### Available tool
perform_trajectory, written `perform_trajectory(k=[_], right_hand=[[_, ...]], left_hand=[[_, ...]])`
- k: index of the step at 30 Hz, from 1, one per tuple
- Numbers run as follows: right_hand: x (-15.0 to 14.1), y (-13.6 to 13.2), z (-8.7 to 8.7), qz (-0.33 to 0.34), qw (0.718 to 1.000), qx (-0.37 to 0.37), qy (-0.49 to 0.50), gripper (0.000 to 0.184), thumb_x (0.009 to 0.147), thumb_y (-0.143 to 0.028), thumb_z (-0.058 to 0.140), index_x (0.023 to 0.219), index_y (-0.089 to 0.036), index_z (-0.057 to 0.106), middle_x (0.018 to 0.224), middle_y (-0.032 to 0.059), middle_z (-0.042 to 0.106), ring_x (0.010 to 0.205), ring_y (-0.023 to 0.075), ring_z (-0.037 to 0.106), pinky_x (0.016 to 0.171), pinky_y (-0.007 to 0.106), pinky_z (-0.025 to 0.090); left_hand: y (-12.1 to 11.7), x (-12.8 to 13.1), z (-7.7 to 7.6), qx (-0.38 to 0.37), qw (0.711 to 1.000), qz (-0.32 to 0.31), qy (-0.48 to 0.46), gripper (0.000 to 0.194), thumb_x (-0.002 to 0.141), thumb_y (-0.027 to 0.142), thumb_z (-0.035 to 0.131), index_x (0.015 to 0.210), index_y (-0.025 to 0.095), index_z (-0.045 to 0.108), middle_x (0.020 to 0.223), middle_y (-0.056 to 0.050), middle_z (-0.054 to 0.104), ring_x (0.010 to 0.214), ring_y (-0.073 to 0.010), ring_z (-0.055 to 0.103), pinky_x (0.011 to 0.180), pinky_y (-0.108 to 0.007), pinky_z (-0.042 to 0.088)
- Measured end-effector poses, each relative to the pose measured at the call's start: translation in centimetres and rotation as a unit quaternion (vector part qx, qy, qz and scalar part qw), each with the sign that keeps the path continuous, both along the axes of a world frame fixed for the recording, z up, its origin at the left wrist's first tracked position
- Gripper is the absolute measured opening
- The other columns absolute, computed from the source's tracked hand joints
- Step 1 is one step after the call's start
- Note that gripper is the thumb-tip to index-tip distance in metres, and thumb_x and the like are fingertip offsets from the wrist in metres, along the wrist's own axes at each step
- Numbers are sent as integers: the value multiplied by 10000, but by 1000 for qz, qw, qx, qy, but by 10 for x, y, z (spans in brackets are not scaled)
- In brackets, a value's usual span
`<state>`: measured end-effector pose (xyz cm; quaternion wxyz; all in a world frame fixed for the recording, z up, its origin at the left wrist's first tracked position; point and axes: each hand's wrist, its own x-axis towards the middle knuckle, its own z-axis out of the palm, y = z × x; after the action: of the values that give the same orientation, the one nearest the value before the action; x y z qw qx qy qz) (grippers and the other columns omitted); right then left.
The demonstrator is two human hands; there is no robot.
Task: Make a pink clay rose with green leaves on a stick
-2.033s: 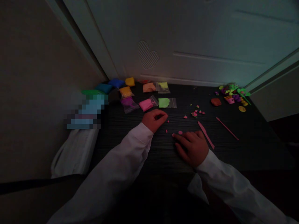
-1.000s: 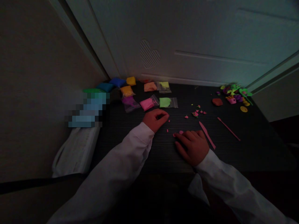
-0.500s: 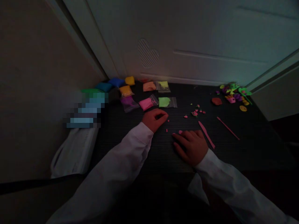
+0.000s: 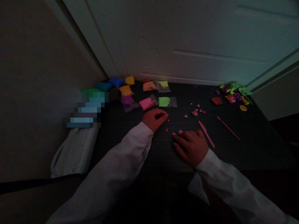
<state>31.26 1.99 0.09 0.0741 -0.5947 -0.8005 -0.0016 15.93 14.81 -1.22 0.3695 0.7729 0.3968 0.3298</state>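
Observation:
My right hand (image 4: 192, 147) rests low over the dark table with its index finger stretched out. That fingertip touches the edge of a small flat pink clay disc (image 4: 173, 134), and the thumb lies apart. A second pink clay disc (image 4: 180, 132) sits just beyond the finger. Farther left, my left hand (image 4: 155, 119) is closed in a pinch, thumb and index tips together; what they hold, if anything, is hidden. Two tiny pink clay bits (image 4: 166, 130) lie between the hands. Behind the right hand is a cluster of little pink clay flowers (image 4: 194, 113) with green leaves.
A pink modelling knife (image 4: 206, 134) and a thin pink clay tool (image 4: 228, 128) lie at right. Bagged clay, including pink (image 4: 146, 103) and green (image 4: 164, 101), lines the back. Finished clay flowers (image 4: 233, 93) and a reddish lump (image 4: 216, 100) stand back right; a white case (image 4: 74, 152) is left.
The right index finger has shifted slightly, and more of the nearer pink disc shows beyond its tip. My left hand keeps its pinch in place.

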Motion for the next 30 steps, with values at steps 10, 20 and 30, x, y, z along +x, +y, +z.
perform_trajectory(k=[10,20,30], right_hand=[[1,-1,-1,-7,1000,9,6,342,792,-375,374,1089,-260,497,922,51,548,799,175,449,705,344,228],[1,-1,-1,-4,1000,23,7,336,787,-364,391,1083,-253,506,906,51,550,783,167,441,693,335,221],[2,-1,-1,-1,999,34,8,321,782,-343,404,1062,-245,525,882,48,551,770,159,448,692,329,238]], left_hand=[[-1,1,2,-5,1000,3,8,222,712,334,476,748,163,612,737,-16,607,620,-100,502,569,-235,392],[0,0,0,-10,1000,-3,1,235,712,341,474,746,152,610,725,-21,601,614,-103,499,568,-241,391],[0,0,0,-1,1000,-2,7,230,716,345,465,745,169,611,718,-12,598,618,-102,494,577,-245,391]])
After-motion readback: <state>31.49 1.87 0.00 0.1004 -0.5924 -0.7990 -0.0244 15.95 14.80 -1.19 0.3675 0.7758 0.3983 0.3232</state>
